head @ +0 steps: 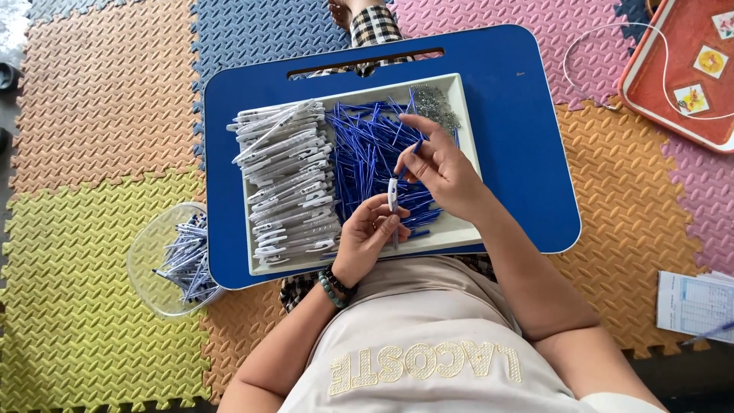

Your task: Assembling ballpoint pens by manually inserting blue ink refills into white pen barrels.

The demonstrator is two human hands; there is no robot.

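Floor mats (99, 99): interlocking foam tiles in orange, yellow, blue and pink cover the floor.
Surface (520, 153): a blue lap tray with a handle slot rests over the person's legs.
White tray (463, 99): sits on the surface and holds three lots of parts.
White pen barrels (287, 180): stacked in rows along the tray's left side.
Blue refills (367, 149): a loose heap in the tray's middle.
Springs (436, 103): a small metal pile in the far right corner of the tray.
Clear bowl (149, 260): on the floor left of the surface, holding finished pens.
Left hand (368, 233): grasping a white pen barrel (392, 193) upright above the tray.
Right hand (442, 167): pinching a blue refill (409, 157), its lower end at the barrel's top.
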